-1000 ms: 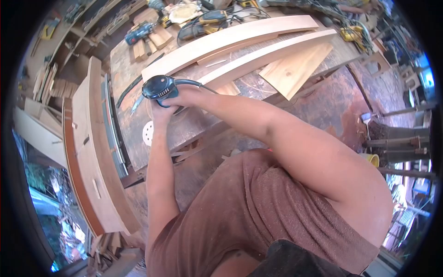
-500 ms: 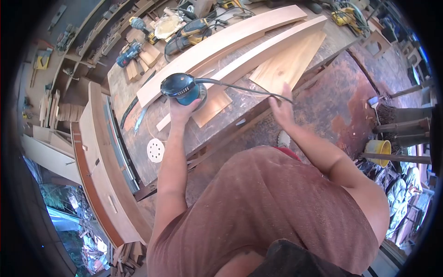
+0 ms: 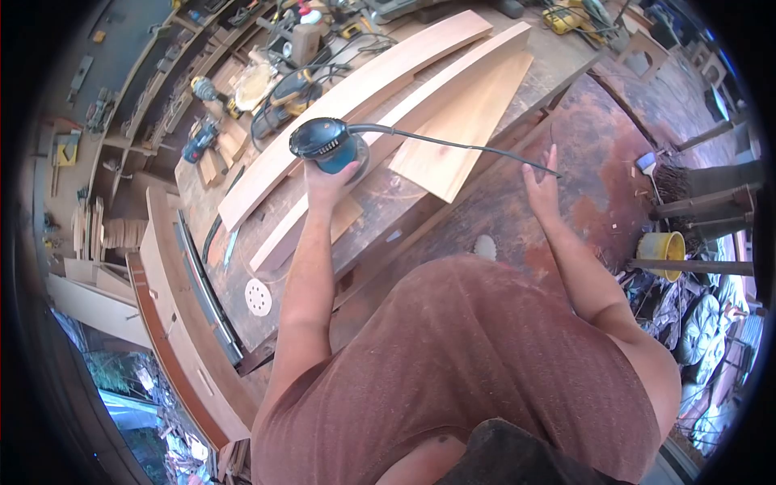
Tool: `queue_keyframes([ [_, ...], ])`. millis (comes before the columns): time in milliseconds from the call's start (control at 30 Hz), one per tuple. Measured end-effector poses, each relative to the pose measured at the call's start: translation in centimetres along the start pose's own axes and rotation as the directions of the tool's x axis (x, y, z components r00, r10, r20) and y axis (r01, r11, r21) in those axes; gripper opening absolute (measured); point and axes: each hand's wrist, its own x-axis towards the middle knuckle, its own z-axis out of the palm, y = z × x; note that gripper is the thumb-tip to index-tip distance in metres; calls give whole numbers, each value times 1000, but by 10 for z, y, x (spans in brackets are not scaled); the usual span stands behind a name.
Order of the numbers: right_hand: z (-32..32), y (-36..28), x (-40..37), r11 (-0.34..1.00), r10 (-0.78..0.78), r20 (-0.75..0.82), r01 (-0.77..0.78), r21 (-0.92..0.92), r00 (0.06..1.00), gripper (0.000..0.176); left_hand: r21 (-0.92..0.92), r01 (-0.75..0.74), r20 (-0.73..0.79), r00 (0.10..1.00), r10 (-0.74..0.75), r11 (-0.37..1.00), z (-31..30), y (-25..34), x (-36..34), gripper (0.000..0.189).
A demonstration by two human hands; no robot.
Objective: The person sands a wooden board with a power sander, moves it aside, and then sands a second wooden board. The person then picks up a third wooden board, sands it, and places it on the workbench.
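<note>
My left hand (image 3: 326, 183) grips a blue-and-black orbital sander (image 3: 326, 142) from behind and holds it over the workbench (image 3: 388, 202), by two long curved wooden boards (image 3: 356, 87). The sander's black cord (image 3: 453, 144) runs right to my right hand (image 3: 542, 191), which is raised over the rusty floor with the cord caught in its fingers. A small flat piece of wood (image 3: 343, 217) lies on the bench just below the sander. A wider tapered board (image 3: 462, 129) lies to the right of it.
A white sanding disc (image 3: 258, 297) lies near the bench's near-left end, another disc (image 3: 485, 246) on the floor. Drills and corded tools (image 3: 279, 95) crowd the bench's far side. A yellow bucket (image 3: 661, 246) stands at right, a curved wooden frame (image 3: 174, 323) at left.
The sander has been lifted slightly right along the bench in my left hand. My right hand let go of the sander, then swung out to the right, drawing the cord with it.
</note>
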Motion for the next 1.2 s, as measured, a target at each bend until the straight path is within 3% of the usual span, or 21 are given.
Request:
queue_keyframes([
  [167, -15, 30, 7, 999, 52, 90, -53, 12, 995, 86, -15, -1, -17, 1000, 1, 1000, 47, 6, 21, 90],
  [267, -13, 47, 19, 987, 100, 136, -116, 113, 986, 88, -25, -30, -23, 999, 30, 999, 73, 13, 39, 91],
  [333, -12, 42, 25, 953, 238, 252, -276, 127, 938, 80, 1, -32, -11, 999, 32, 999, 88, 22, 46, 91],
  [367, -18, 40, 33, 954, 235, 252, -273, 127, 939, 80, 0, -33, -13, 999, 33, 999, 95, 26, 50, 91],
  [433, -32, 33, 55, 972, 227, 597, -214, -94, 770, 57, 56, 7, 6, 1000, -7, 998, 111, 39, 56, 91],
  [467, -34, 33, 64, 973, 226, 598, -212, -94, 769, 57, 55, 7, 4, 1000, -7, 998, 119, 41, 60, 91],
  [533, -32, 24, 88, 994, 110, 702, -83, -72, 703, 38, 22, 5, 16, 1000, -6, 1000, 136, 45, 70, 90],
  [567, -30, 16, 101, 995, 104, 704, -76, -71, 702, 38, 22, 3, 9, 1000, -3, 1000, 144, 49, 73, 90],
  [633, -23, -31, 129, 989, -104, 630, 146, -15, 770, 34, -57, 31, 38, 999, -29, 998, 157, 67, 77, 88],
  [700, 2, -67, 156, 961, -276, 528, 241, 135, 803, 32, -98, 31, 33, 999, -28, 995, 171, 79, 79, 88],
  [733, 14, -92, 169, 910, -410, 457, 392, 138, 789, 33, -107, -11, 30, 999, 14, 994, 180, 70, 86, 89],
  [833, 55, -166, 208, 666, -743, 214, 734, 133, 634, 38, -125, -28, 48, 998, 34, 992, 196, 70, 99, 95],
  [900, 88, -192, 233, 552, -801, 283, 834, 11, 527, 45, -47, -28, 40, 999, 30, 999, 208, 64, 106, 99],
  [933, 98, -204, 236, 549, -803, 286, 835, 13, 523, 45, -22, -19, 81, 997, 21, 1000, 208, 76, 106, 103],
  [1000, 113, -217, 244, 566, -428, 703, 774, -282, 568, 51, 0, 1, 96, 995, -1, 1000, 219, 84, 110, 103],
  [1100, 130, -205, 265, 572, -317, 781, 765, -296, 539, 55, -18, -2, 101, 995, 3, 1000, 234, 87, 119, 102],
  [1200, 133, -197, 281, 537, -302, 747, 753, -380, 592, 54, -93, -21, 101, 994, 30, 995, 255, 75, 133, 101],
])
